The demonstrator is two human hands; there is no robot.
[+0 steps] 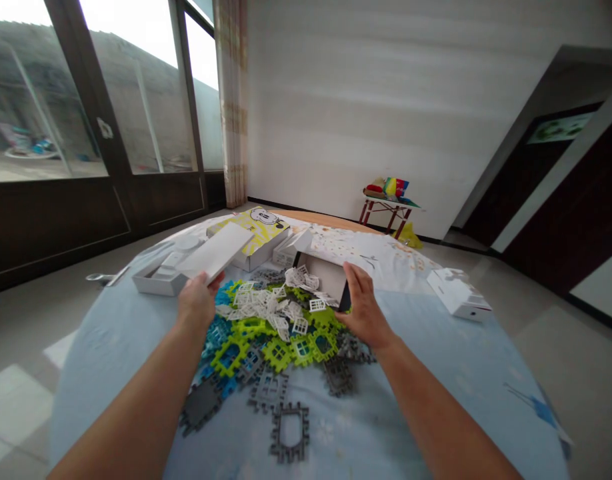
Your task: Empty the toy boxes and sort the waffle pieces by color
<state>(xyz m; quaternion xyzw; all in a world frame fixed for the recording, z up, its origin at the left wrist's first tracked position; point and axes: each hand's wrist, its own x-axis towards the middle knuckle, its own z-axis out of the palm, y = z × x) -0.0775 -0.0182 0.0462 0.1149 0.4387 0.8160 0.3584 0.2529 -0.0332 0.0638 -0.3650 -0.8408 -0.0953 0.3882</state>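
My left hand (200,300) is closed on the near end of a flat white box lid (219,248), held tilted above the table. The fingers of my right hand (362,308) grip the right side of an open box (329,277), dark outside and pale inside. This box is tipped toward me, with white lattice window pieces (303,277) at its opening. More white window pieces (266,303) lie on a heap of toothed plastic building panels, green (276,353), blue (217,333) and grey (201,403). One grey panel frame (290,433) lies apart at the front.
Behind the heap is a yellow and white box (266,237) with a cartoon print. An open white box (159,277) stands at the left, another white box (459,293) at the right. A light blue cloth (466,387) covers the round table. A small stand (391,203) is by the wall.
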